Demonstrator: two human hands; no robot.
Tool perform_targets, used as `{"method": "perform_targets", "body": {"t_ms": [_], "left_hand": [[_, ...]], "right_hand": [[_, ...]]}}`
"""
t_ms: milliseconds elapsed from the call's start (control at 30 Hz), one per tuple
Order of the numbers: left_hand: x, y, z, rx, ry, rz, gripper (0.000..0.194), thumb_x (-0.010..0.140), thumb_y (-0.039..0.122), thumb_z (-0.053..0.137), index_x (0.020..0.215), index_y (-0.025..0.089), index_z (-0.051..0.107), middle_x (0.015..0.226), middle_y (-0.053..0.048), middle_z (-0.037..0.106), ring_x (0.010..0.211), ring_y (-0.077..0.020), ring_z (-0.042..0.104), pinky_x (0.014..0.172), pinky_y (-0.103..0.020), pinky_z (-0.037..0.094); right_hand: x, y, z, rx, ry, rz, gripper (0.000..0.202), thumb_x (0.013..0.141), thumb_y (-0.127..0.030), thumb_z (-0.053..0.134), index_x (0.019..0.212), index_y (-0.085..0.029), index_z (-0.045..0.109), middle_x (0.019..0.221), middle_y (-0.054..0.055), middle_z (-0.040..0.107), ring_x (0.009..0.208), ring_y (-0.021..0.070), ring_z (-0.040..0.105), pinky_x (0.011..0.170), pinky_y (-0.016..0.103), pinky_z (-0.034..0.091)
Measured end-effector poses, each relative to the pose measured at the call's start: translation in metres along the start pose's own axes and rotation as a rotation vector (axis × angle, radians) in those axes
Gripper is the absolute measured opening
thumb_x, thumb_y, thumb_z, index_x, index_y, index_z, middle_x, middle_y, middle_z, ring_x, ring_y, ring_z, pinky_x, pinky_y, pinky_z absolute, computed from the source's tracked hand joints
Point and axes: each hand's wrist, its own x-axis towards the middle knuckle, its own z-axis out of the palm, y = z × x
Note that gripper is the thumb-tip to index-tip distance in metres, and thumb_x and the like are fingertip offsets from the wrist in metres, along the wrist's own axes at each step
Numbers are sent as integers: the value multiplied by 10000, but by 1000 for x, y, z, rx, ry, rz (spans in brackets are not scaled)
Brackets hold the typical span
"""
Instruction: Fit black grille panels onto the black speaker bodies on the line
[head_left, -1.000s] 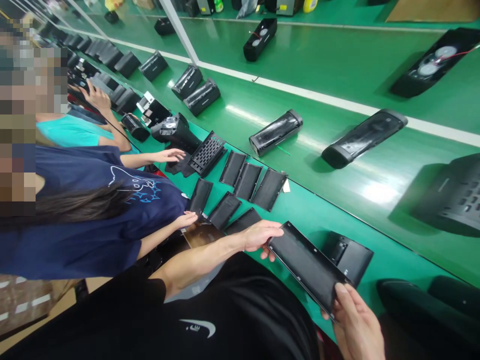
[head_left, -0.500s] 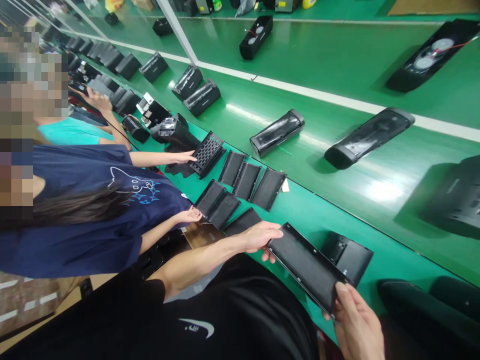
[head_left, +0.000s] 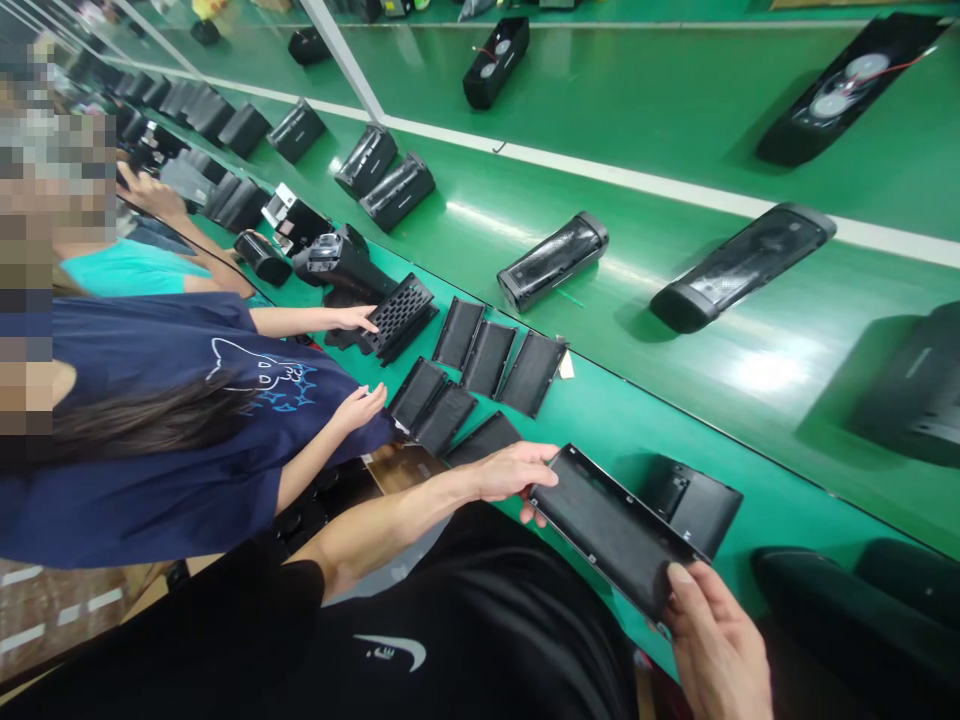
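Observation:
A long black panel (head_left: 611,530) with small clips along its edges is held up between my two hands, its hollow side facing me. My left hand (head_left: 514,475) grips the near-left end, thumb on top and fingertips underneath. At the other end my right hand (head_left: 716,625) pinches the panel, thumb on its face. Behind the panel a black speaker housing (head_left: 709,510) lies on the green bench. Several similar black panels (head_left: 532,375) are laid out left of my hands, one of them (head_left: 484,440) close to my left wrist.
A co-worker in a dark blue shirt (head_left: 225,400) sits to my left, one hand on a black grille piece (head_left: 401,315). Several speakers (head_left: 555,260) stand on the green conveyor (head_left: 450,290) beyond the bench. Dark rounded housings (head_left: 825,610) are at the right.
The co-worker's near hand has lifted off the panels and moved back. The panel in my hands stays nearly in place, tilting slightly. The view has shifted a little.

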Motion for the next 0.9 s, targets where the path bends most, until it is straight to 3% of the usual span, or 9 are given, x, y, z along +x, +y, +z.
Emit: {"method": "perform_targets", "body": {"t_ms": [333,567,700,900], "left_hand": [[14,-10,-7,-40,-96,83,205,824,300,669,934,161,568,669,-15,688,487,-118,642,422,-162,478],[15,-7,-6,-57,-59,64,158,834,225,697,909,129,597,654,-10,679,492,-95,623,449,-144,467],[13,-6,-5,-60,-50,77,91,901,231,620,898,142,599,632,0,664,475,-79,613,446,-119,434],[15,-6,-7,-41,-73,59,183,839,298,672,896,159,567,655,-16,688,435,-104,601,365,-136,389]], "right_hand": [[6,4,-4,-54,0,-11,517,665,-527,943,943,-211,643,778,-27,635,617,102,560,578,187,508],[9,5,-4,-62,8,6,532,646,-540,948,943,-204,663,829,-11,669,668,112,599,608,182,522],[8,3,-3,-69,-1,5,525,652,-530,947,947,-205,660,819,-18,657,653,105,587,594,180,516],[6,-1,4,-47,4,15,545,627,-526,957,927,-205,634,723,-39,605,564,94,540,505,171,462]]}}
